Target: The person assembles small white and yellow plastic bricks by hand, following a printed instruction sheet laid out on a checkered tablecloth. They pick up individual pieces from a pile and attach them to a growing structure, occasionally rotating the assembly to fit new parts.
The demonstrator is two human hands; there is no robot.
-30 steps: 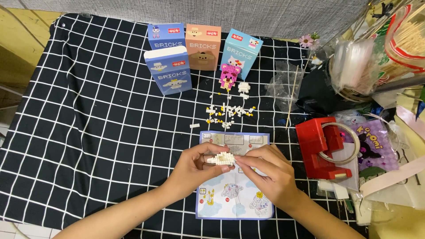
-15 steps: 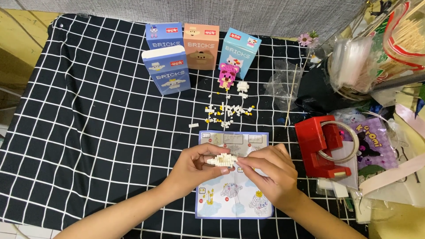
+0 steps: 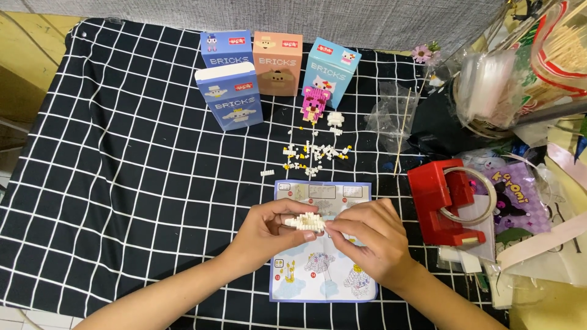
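Observation:
My left hand (image 3: pixel 264 233) and my right hand (image 3: pixel 368 235) meet over a pale blue instruction sheet (image 3: pixel 319 278) and both pinch a small white brick model (image 3: pixel 306 222) between their fingertips. The model is partly hidden by my fingers. A scatter of tiny white and yellow loose bricks (image 3: pixel 313 153) lies on the checked cloth just beyond the sheet. Behind them stand a small pink brick figure (image 3: pixel 311 102) and a small white brick piece (image 3: pixel 334 120).
Several upright toy brick boxes (image 3: pixel 229 96) stand at the back on the black-and-white checked cloth (image 3: pixel 122 183). A red tape dispenser (image 3: pixel 441 205) sits right of my hands. Crumpled clear plastic bags (image 3: pixel 391 113) and a cluttered pile of packages fill the right side.
My hands stay on the white model with only slight finger shifts. The view has tilted a little.

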